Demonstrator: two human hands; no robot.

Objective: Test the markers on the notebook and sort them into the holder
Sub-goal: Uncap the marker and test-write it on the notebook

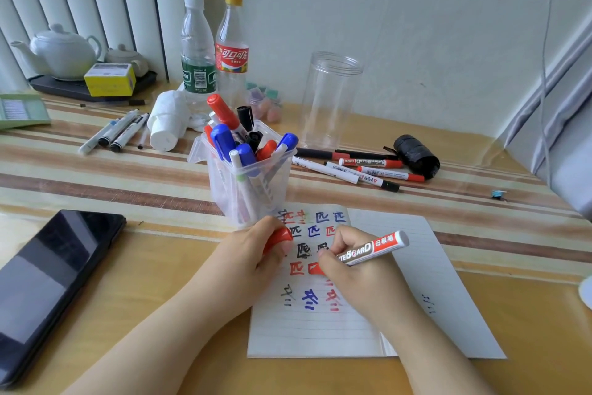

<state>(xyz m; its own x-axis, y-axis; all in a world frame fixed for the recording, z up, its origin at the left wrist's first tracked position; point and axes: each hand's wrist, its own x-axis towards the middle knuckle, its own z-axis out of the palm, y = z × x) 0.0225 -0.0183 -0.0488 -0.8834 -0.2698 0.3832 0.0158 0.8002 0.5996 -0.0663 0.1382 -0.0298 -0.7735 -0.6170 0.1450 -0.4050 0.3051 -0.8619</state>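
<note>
An open lined notebook lies on the table in front of me, its left page covered with red, blue and black test marks. My right hand grips a red whiteboard marker, tip down on the page at a fresh red mark. My left hand rests on the page's left edge and is closed around the marker's red cap. Just behind it stands a clear plastic holder with several red, blue and black markers upright in it.
Loose markers lie right of the holder beside a black roll and a tall clear jar. More pens, a tissue roll and two bottles are behind. A phone lies at left.
</note>
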